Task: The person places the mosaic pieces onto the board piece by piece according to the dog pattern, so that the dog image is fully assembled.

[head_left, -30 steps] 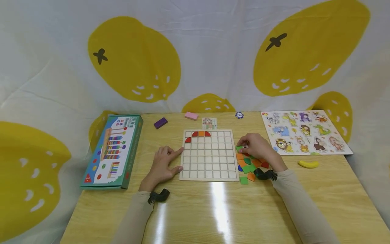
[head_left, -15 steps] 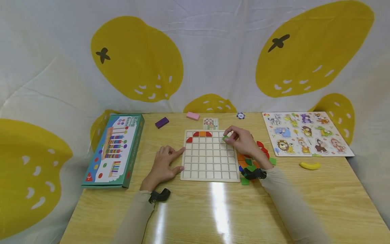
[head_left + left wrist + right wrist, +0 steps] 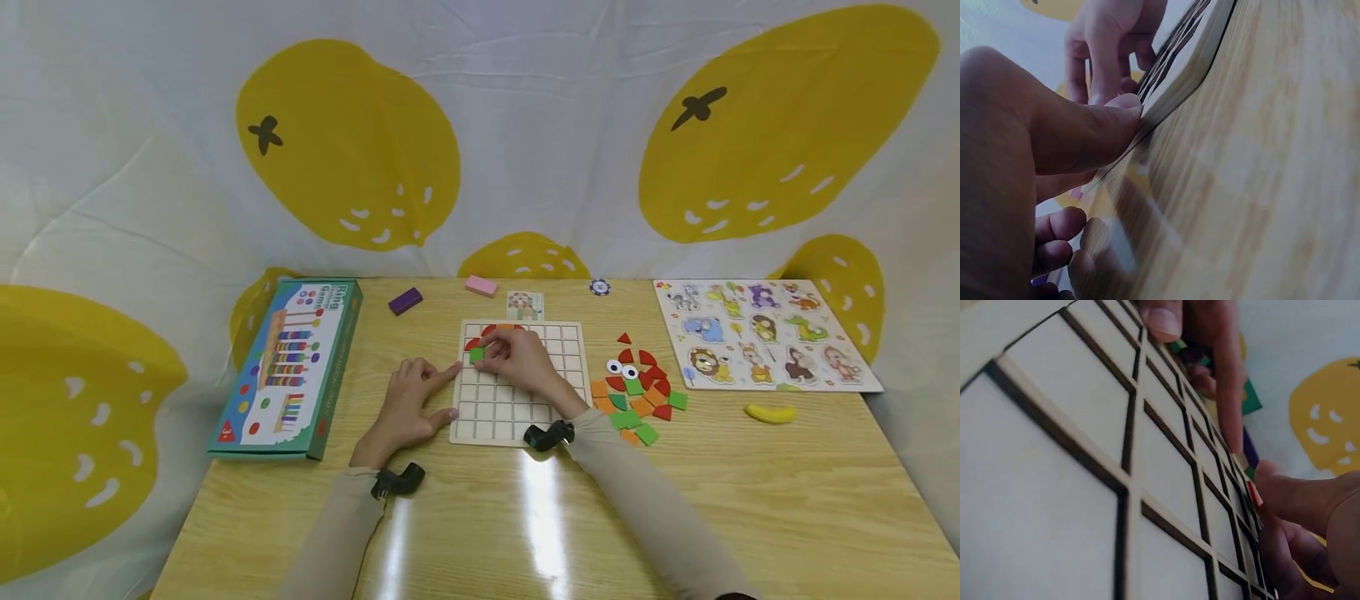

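A wooden grid board (image 3: 506,411) lies flat on the table, with red quarter-round tiles (image 3: 472,343) and an orange tile along its top left cells, partly behind the right hand. My right hand (image 3: 517,358) pinches a green square tile (image 3: 477,355) at the second row near the board's left side. In the right wrist view, the right thumb (image 3: 1297,497) is close to a sliver of green and a red tile. My left hand (image 3: 405,404) rests at the board's left edge, thumb and forefinger spread and touching it, the other fingers loosely bent.
Loose red, orange and green tiles (image 3: 641,407) and two round eye pieces (image 3: 628,372) lie right of the board. A pattern card (image 3: 525,305) is behind it. A game box (image 3: 292,367) stands left; an animal puzzle (image 3: 765,333) and a toy banana (image 3: 770,413) lie right.
My right hand has picked a green square tile from the pile and carried it left across the board to the second row. The left hand has stayed at the board's edge.
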A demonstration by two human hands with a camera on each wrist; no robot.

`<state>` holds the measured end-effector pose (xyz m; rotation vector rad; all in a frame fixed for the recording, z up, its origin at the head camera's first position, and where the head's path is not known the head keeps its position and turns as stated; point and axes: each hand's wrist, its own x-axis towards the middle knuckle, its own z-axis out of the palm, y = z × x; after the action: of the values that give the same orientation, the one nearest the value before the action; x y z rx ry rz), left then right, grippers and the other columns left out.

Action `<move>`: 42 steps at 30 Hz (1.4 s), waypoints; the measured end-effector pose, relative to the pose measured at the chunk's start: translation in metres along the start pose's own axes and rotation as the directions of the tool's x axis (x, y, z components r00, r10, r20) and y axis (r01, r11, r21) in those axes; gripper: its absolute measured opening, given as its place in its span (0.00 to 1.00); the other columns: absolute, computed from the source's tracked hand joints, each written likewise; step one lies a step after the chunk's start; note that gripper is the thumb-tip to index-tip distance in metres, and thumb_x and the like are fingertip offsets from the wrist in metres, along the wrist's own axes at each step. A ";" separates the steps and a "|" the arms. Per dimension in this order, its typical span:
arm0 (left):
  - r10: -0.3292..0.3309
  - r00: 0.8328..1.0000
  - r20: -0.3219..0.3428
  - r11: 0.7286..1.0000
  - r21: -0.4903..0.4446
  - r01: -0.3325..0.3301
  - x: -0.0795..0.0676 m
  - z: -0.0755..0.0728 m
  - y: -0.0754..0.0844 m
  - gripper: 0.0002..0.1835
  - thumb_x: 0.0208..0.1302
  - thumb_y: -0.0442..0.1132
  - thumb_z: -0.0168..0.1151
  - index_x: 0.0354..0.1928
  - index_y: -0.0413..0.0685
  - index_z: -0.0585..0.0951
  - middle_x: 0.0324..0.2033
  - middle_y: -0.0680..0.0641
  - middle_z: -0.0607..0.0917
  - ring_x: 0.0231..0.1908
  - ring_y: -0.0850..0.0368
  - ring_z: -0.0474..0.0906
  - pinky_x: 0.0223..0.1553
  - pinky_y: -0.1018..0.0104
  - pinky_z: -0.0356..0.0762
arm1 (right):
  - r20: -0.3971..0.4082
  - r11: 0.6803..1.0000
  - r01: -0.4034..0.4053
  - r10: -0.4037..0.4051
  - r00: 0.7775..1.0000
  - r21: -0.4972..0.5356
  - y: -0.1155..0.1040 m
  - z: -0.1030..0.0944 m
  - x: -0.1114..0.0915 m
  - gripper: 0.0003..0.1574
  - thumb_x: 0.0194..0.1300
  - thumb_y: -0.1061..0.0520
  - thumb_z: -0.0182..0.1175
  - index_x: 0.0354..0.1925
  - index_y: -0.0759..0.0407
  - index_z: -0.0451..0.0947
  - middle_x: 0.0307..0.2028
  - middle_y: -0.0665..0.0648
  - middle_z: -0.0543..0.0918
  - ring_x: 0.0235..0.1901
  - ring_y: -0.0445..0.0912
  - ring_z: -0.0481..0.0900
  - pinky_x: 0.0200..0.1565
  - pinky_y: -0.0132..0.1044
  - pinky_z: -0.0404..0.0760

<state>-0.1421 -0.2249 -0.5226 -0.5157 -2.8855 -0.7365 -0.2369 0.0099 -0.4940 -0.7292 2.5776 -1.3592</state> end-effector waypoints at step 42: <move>-0.016 1.000 0.013 1.000 0.004 0.016 -0.001 -0.003 0.005 0.39 0.54 0.55 0.69 0.71 0.65 0.70 0.40 0.49 0.68 0.40 0.52 0.58 0.44 0.57 0.53 | -0.251 0.847 -0.351 0.267 0.930 -0.400 0.055 -0.153 -0.074 0.19 0.61 0.40 0.67 0.38 0.53 0.85 0.32 0.53 0.86 0.25 0.46 0.80 0.23 0.38 0.72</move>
<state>-0.1399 -0.2229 -0.5176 -0.4990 -2.9065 -0.7320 -0.2428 0.1846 -0.4560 -0.2090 3.0261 -0.7848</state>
